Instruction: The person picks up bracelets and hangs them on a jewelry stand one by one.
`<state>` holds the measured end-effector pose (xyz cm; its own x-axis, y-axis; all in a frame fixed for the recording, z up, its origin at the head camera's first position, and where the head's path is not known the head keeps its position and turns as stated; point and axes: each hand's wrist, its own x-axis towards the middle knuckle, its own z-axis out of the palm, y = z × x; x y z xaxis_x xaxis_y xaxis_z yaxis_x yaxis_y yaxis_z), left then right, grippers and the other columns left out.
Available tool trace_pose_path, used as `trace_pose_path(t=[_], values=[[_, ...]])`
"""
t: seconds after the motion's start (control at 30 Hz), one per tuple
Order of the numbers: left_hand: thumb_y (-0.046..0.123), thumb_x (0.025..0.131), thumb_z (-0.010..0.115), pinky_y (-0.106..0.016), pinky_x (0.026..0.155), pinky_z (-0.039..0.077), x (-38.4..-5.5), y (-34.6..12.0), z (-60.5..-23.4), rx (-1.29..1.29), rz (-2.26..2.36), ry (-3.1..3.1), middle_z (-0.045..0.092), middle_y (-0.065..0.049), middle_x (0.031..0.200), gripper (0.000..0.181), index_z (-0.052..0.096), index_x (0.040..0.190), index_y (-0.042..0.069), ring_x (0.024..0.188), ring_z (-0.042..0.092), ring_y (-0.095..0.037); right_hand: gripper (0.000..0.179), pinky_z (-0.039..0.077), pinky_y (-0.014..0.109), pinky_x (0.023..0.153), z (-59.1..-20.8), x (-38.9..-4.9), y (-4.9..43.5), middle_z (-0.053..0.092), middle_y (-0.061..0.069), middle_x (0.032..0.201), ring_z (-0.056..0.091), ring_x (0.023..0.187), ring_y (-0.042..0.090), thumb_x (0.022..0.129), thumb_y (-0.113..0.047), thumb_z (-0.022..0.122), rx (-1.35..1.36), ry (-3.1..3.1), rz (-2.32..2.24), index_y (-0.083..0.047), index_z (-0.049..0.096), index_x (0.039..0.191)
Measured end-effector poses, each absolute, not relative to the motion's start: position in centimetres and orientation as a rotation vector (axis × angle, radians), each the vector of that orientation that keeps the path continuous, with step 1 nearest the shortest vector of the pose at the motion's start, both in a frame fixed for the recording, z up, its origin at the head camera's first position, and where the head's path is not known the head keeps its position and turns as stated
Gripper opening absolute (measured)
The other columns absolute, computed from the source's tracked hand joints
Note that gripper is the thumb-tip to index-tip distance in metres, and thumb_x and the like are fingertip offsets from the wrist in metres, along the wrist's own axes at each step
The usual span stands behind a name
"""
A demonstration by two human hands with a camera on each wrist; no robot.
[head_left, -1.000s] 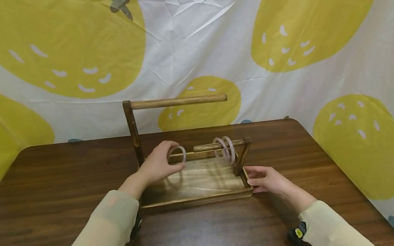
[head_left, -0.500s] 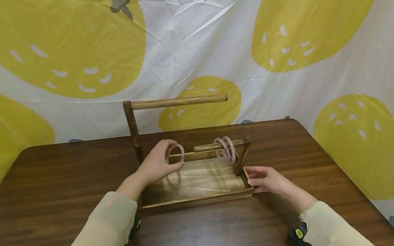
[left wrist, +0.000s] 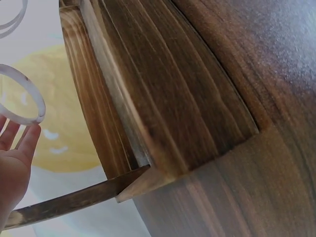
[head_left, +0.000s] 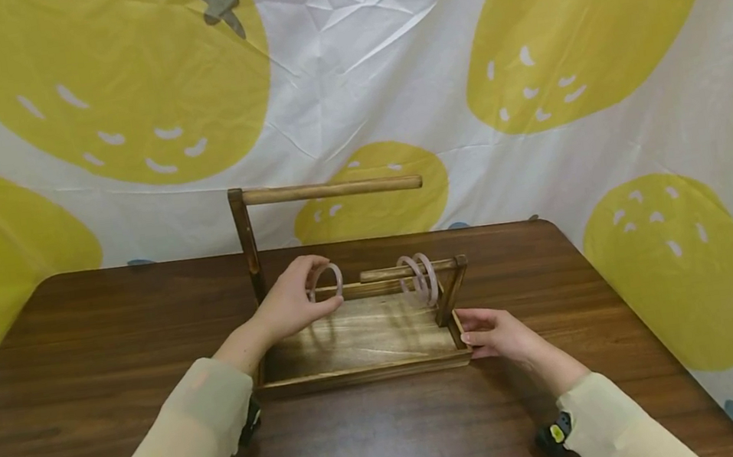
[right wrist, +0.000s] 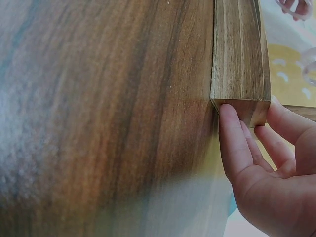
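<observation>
In the head view my left hand (head_left: pixel 289 304) pinches a pale pinkish bangle (head_left: pixel 337 279) between thumb and fingertips, held up over the wooden tray (head_left: pixel 365 372). The left wrist view shows the same bangle (left wrist: pixel 34 96) upright at the fingertips. Two similar bangles (head_left: pixel 430 279) hang on the tray stand's lower wooden bar (head_left: pixel 379 274), close to its right post. My right hand (head_left: pixel 505 334) touches the tray's right end, fingers fairly straight. Seen from the right wrist, its fingertips rest against the end face (right wrist: pixel 242 108) of the tray.
From a tall post (head_left: pixel 246 244) at the tray's left, a longer upper bar (head_left: pixel 333 189) reaches rightward above the left hand. The stand sits on a dark wooden table (head_left: pixel 109 332). Behind hangs a white cloth (head_left: pixel 337 109) with yellow fruit prints.
The left hand and its bangle have shifted slightly left and up. My right hand, the stand and the two hanging bangles stay where they were.
</observation>
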<state>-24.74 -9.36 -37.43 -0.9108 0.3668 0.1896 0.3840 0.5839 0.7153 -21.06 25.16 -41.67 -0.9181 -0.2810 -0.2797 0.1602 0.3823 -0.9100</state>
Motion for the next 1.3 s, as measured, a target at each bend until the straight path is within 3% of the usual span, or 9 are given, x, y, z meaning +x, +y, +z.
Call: trace_pose_path(t=[0.33,1.3], values=[[0.029,0.084,0.069,-0.045,0.094,0.047,-24.4,-9.4,-37.0,-0.648,-1.334,-2.764,0.045,-0.011,0.134,0.063,0.041,0.135,0.006,0.118,0.050,-0.034,0.055,0.056,0.037,0.079,-41.6,-21.0,25.1,0.045,0.033,0.124,0.060,0.093,0.016,0.093,-0.002,0.053,-0.099,2.262,-1.538,0.010,0.029,0.141],[0.025,0.083,0.070,-0.047,0.098,0.045,-24.0,-8.5,-36.4,-0.729,-1.349,-2.699,0.045,-0.016,0.133,0.062,0.041,0.134,0.004,0.117,0.051,-0.034,0.055,0.056,0.035,0.078,-41.8,-21.2,25.2,0.045,0.034,0.125,0.060,0.091,0.014,0.092,-0.001,0.054,-0.107,2.258,-1.555,0.012,0.031,0.140]])
